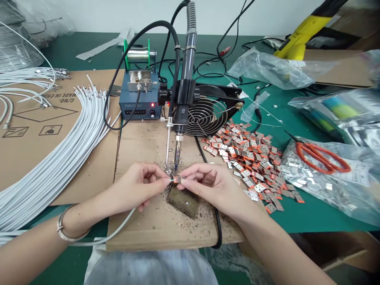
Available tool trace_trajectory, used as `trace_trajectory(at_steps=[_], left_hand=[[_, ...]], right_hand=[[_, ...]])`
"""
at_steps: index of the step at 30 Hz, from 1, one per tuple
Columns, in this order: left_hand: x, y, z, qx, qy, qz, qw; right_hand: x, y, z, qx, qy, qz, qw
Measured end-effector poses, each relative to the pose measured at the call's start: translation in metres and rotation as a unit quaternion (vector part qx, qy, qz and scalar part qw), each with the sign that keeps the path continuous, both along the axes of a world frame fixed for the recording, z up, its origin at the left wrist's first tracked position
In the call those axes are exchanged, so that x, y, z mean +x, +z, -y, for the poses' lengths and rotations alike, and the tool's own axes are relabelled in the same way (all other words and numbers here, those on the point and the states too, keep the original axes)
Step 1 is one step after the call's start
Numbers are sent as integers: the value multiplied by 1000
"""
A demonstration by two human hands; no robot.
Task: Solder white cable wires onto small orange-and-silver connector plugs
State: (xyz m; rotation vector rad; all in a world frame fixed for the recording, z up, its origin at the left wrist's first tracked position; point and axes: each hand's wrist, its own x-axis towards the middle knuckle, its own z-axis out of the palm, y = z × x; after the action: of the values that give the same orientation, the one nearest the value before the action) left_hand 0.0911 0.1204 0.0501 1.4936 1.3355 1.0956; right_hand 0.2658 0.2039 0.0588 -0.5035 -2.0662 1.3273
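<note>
My left hand (145,184) pinches the end of a white cable (124,222), which trails down and away to the left. In my right hand (208,184), thumb and fingers grip a small metal-and-orange connector board (177,179). The cable end meets the board's left side, just under the tip of a soldering iron (177,152) held upright in a stand. A thin metal feed tube (168,150) comes down beside the tip. Below my hands lies a brown sponge block (184,202) on cardboard strewn with solder bits.
A blue solder feeder (138,101) with a solder spool (139,55) stands behind, next to a fan (204,113). Connector boards (252,158) are heaped at right, near orange scissors (322,158) on a plastic bag (335,190). White cables (65,150) are bundled at left.
</note>
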Motion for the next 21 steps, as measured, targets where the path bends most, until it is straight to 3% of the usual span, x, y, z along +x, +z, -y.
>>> trace_trajectory(at_steps=[7,11,16,21], left_hand=[[-4,-2,0,-15,-21,0,1000],[-4,-2,11,-33,-57,2,998],[15,-4,39,84,-34,-133,987],[33,-20,53,167,-32,-103,980]], right_hand=[[1,1,0,11,5,21,1000],[8,-1,14,13,-7,6,1000],[22,-15,49,83,-45,-49,994],[33,-35,72,186,-79,-93,975]])
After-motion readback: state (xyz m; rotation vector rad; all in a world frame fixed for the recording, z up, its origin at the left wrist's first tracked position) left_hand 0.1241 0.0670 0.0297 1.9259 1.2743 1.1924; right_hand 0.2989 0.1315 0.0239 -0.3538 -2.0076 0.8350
